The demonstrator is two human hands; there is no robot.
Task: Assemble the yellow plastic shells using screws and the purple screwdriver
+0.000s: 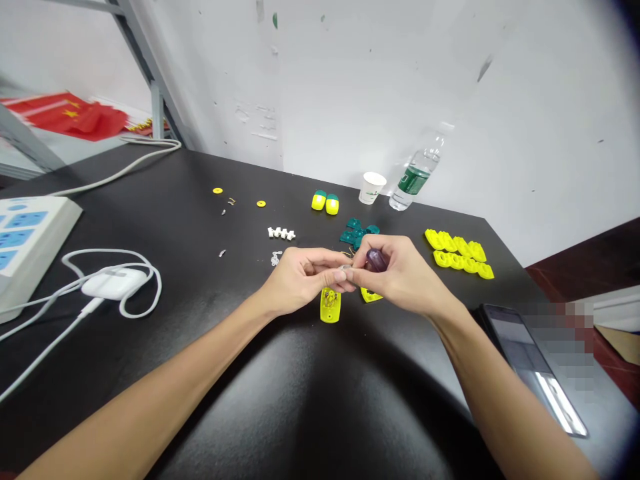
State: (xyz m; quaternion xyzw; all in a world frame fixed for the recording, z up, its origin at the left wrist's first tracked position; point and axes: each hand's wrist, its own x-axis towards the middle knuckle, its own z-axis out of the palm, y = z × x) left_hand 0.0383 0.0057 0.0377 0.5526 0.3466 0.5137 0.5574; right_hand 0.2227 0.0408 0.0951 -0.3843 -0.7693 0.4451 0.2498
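My left hand (303, 280) is closed, its thumb and fingers pinching a small pale piece (345, 268) that is mostly covered by fingertips. Meeting it from the right, my right hand (407, 277) is closed around a tool with a dark purple handle (376, 260); its shaft or tip is hidden. The fingertips of both hands touch at the small piece. Just below them on the table lies a yellow shell (330, 312) with small metal parts inside. Another yellow shell (371, 296) is partly covered by my right hand. Dark green covers (356, 235) lie behind the hands.
Yellow shells (457, 253) lie in rows at right, near a phone (530, 367). A paper cup (372, 188) and water bottle (417, 173) stand by the wall. Two yellow-green units (325, 203), white parts (281, 233), a charger (114, 283) and power strip (35, 247) are also here.
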